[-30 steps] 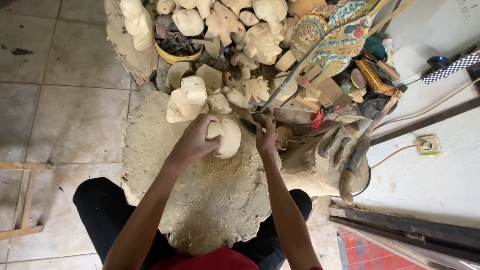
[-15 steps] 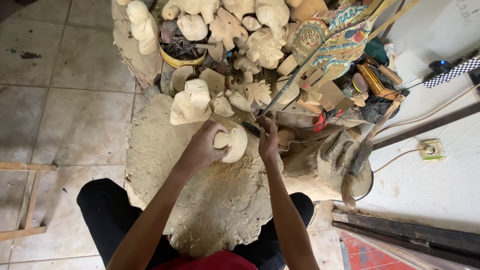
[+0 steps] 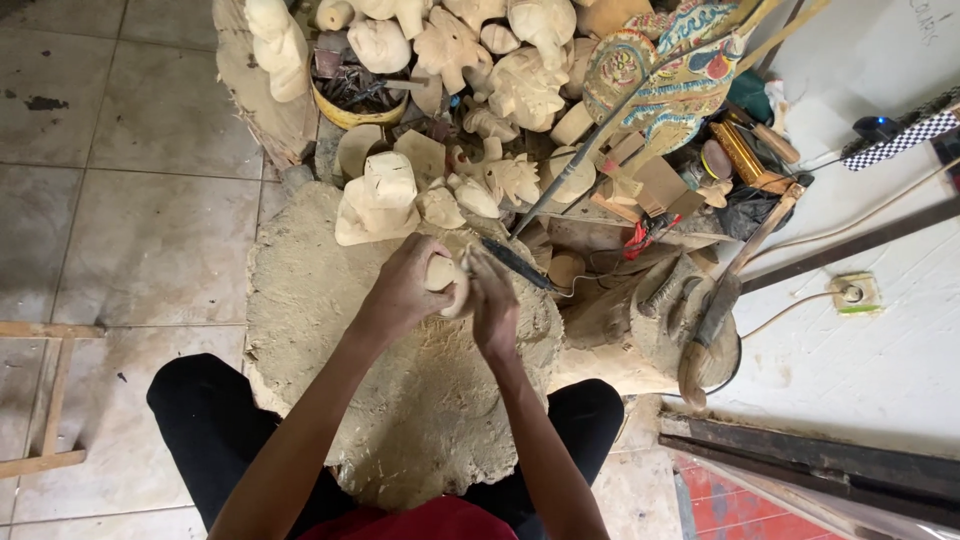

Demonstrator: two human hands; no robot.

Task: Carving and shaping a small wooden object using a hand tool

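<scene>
progress: carving looks mid-way as far as i can judge, the small pale wooden piece [image 3: 447,280] is rounded off but no fine detail shows on the bit that's visible, so there's shaping left to do
left hand: left hand [image 3: 408,290] is wrapped around the wooden piece, fingers curled snug over it, holding it just above the big wood block [image 3: 330,330] in front of the person's knees
right hand: right hand [image 3: 494,300] is closed around a carving knife [image 3: 512,262], dark handle poking out up and to the right, pressed right against the piece
blade: can't tell where the tip sits, the fingers hide it
around it: heap of unpainted carved figures [image 3: 480,80] at the far edge of the block, a bigger blocky rough-cut head [image 3: 378,198] just beyond the hands, a painted flat puppet [image 3: 670,80] on sticks to the right, tiled floor [image 3: 130,200] on the left
change since earlier: both hands sit closer together now, the right one has come in tight against the piece where it was a bit apart half a second ago, and more of the piece was showing then, now it's mostly covered by the left hand
view: camera has shifted a little too, the block sits more central
</scene>
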